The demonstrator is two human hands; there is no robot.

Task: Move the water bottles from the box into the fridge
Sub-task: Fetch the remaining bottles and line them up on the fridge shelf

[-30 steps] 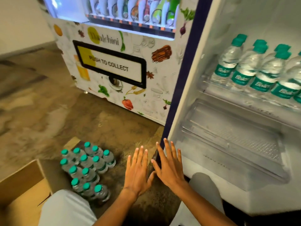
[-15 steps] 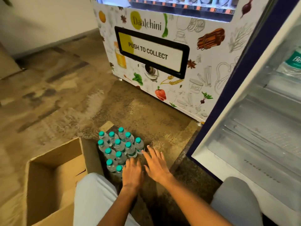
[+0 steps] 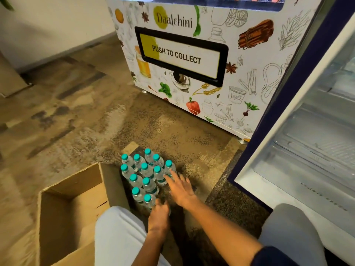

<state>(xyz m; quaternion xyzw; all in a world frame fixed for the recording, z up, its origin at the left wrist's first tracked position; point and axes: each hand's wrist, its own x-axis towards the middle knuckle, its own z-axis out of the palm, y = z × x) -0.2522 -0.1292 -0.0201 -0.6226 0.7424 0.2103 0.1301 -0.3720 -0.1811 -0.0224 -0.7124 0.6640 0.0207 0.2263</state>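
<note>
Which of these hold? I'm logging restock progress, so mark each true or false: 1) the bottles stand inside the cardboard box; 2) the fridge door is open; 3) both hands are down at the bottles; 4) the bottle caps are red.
1) False: the water bottles stand on the floor beside the cardboard box.
2) True: the fridge shows its bare shelves.
3) True: the left hand and right hand reach the cluster.
4) False: the caps are teal.

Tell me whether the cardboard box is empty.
Looks empty: the cardboard box shows bare inside; the bottles stand beside it on the floor.
</note>
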